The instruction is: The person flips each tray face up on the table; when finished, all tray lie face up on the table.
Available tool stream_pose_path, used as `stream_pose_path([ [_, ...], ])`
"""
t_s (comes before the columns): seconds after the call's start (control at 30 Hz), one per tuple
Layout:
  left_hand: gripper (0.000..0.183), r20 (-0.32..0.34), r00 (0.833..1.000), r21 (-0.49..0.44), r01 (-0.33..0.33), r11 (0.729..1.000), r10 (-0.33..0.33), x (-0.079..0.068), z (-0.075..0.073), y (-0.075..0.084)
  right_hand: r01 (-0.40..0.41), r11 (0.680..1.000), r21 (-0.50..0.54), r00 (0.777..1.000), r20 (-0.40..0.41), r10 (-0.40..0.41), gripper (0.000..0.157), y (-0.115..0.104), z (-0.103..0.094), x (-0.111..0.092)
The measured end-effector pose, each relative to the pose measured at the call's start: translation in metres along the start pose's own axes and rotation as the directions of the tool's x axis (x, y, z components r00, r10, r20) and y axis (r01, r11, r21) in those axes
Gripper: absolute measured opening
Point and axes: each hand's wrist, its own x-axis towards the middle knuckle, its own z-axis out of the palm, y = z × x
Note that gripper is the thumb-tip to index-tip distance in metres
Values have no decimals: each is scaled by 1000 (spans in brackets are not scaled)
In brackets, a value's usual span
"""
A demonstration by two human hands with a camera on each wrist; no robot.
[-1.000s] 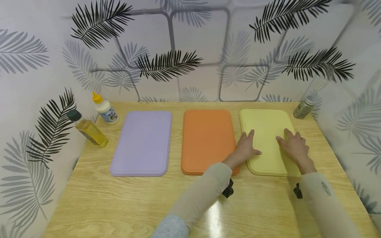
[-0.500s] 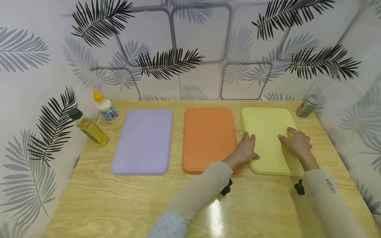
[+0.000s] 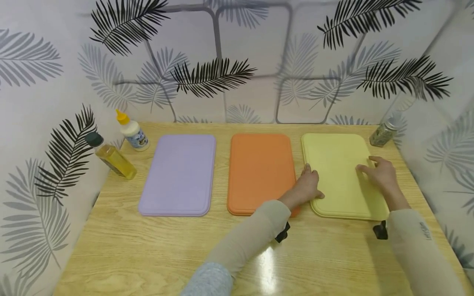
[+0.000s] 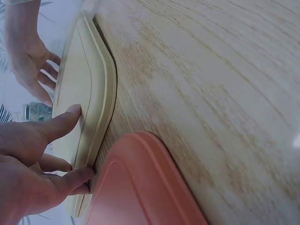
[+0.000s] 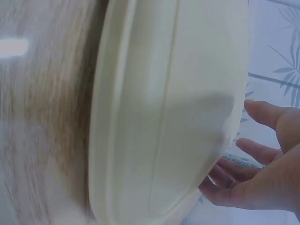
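Where head adds bottles [image 3: 117,161], hands [image 3: 305,186] at yellow board [image 3: 335,172]

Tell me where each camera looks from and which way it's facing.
Head: worn on the head, facing forward and down at purple board, orange board and yellow board on the table; left hand, right hand and sleeves show.
Left wrist: on that wrist, facing the yellow and orange boards; both hands show.
Right wrist: on that wrist, facing the yellow board; only the right hand shows.
Head and left wrist share both hands.
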Motion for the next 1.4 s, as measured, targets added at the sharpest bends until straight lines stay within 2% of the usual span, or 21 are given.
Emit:
stream_pose_path([
  [0.07,82,3,1000,-3,-2,1000,2,0,0,0,-1,1000,10,1000,-16,1,67,-1,-4,-1],
  [0.27,83,3,1000,-25,6,1000,-5,1,0,-3,14,999,-45,997,-70,-17,56,-2,-15,2],
  [0.5,85,11,1000,-96,-20,995,21,0,1,-8,-46,998,-33,996,-81,44,56,-10,-29,2],
  [0.63,86,17,999,-111,-34,993,36,-1,0,-9,0,996,-93,997,-73,-7,55,-12,-37,3],
  [0.83,86,16,999,-141,-34,989,37,-2,-4,-13,73,995,-66,997,17,-72,56,-15,-56,8],
  [1.03,87,43,998,-202,-31,979,41,-2,-8,-17,73,997,-22,988,135,-69,65,-22,-75,8],
  [1.2,86,38,998,-259,-41,965,53,-1,-10,-21,81,996,-33,983,165,-75,69,-33,-86,10],
  [1.4,85,28,998,-315,-52,948,64,-4,-12,-23,54,999,7,974,221,-54,74,-42,-93,9],
])
